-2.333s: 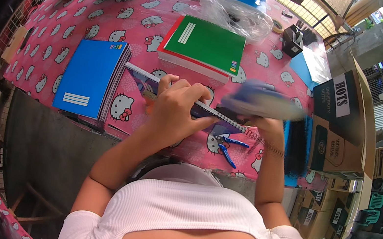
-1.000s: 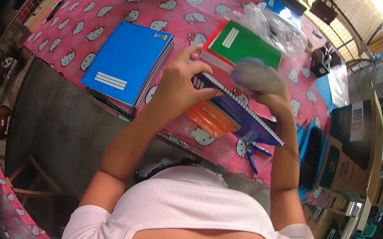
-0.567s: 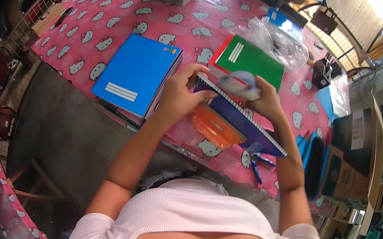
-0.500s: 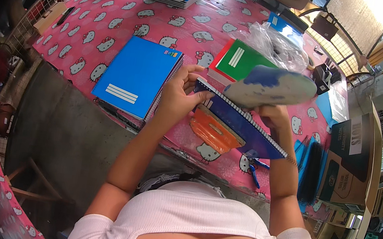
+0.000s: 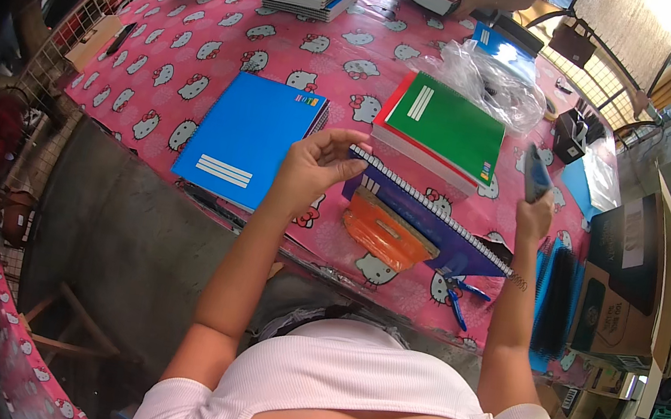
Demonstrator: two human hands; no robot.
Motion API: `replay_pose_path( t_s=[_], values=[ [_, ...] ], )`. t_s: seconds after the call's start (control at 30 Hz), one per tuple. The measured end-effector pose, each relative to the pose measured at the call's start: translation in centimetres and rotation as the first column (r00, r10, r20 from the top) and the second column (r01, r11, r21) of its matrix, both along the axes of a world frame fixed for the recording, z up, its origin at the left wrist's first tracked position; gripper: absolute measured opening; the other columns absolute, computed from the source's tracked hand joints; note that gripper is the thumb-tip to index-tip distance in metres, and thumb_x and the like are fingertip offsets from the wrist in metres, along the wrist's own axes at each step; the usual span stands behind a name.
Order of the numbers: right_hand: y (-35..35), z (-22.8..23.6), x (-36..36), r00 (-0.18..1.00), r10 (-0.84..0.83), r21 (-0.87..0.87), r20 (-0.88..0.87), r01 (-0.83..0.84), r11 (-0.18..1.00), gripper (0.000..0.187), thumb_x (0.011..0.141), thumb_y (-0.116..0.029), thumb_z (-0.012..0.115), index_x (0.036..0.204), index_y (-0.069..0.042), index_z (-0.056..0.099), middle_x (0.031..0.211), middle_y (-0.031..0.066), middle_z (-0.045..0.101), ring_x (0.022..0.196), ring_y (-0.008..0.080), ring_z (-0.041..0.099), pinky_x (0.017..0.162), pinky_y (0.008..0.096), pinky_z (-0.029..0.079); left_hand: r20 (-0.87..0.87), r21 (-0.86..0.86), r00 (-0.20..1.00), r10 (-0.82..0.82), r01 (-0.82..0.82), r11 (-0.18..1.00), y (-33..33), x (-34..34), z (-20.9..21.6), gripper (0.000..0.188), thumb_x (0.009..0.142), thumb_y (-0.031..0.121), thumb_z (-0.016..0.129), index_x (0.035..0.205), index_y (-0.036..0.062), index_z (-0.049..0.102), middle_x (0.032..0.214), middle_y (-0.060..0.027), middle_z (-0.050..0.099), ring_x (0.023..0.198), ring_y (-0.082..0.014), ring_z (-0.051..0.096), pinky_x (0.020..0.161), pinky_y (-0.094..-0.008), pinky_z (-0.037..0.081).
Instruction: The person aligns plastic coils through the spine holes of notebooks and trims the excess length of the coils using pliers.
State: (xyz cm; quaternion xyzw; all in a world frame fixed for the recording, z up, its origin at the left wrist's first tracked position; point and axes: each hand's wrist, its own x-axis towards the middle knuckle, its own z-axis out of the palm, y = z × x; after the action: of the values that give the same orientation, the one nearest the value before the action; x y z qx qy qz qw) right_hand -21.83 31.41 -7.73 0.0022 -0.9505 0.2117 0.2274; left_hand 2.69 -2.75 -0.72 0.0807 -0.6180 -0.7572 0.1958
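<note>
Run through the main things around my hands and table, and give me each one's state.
Left hand, pinching a corner of the purple notebook
Right hand, gripping a flat bluish object
Purple notebook, on edge, spiral side up
Wire coil, sticking out past the notebook's right end
Blue-handled pliers, open
Orange block, seemingly plastic-wrapped
Blue notebook, closed, flat
Green notebook, closed, flat
Plastic bag, crumpled
Cardboard box, flaps open
</note>
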Motion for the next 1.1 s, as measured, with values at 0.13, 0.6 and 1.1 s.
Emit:
replay_pose_path(
  t_s=[0.13,0.6,1.1],
  values=[
    [3.8,-4.4,2.6,0.989,0.026,0.24,0.143,-0.06,0.969,0.057,0.075,-0.021,0.072,0.124,-0.004,0.049,0.119,0.0214,0.054,0.108,0.0402,0.055,0.088,0.0475,0.047,-0.042,0.072,0.997,-0.067,0.07,0.995,-1.2,-1.3,-1.8,0.024,0.081,0.01,0.075,0.103,0.0052,0.065,0.1,-0.0059,0.068,0.091,-0.0096,0.059,0.08,-0.0251,0.047],
    [5.5,-4.0,25.1,0.875,0.452,0.177,0.173,-0.479,0.86,0.057,0.08,-0.032,0.07,0.123,0.001,0.053,0.126,0.0215,0.051,0.115,0.0388,0.05,0.097,0.0473,0.039,-0.239,0.182,0.944,-0.228,0.274,0.944,-0.5,-5.2,-2.7,0.016,0.082,0.003,0.072,0.096,0.0015,0.065,0.102,-0.0133,0.068,0.092,-0.0163,0.064,0.084,-0.0285,0.05],
    [-4.2,15.1,24.9,0.872,0.449,-0.173,-0.192,-0.481,0.86,0.044,0.075,-0.022,0.075,0.112,-0.005,0.061,0.105,0.0134,0.058,0.097,0.0317,0.055,0.085,0.0428,0.043,-0.49,-0.464,0.858,-0.155,-0.106,0.88,12.8,-3.5,4.3,0.019,0.073,-0.005,0.075,0.09,-0.0016,0.067,0.096,-0.0163,0.07,0.087,-0.0243,0.068,0.077,-0.0308,0.054]
  ],
)
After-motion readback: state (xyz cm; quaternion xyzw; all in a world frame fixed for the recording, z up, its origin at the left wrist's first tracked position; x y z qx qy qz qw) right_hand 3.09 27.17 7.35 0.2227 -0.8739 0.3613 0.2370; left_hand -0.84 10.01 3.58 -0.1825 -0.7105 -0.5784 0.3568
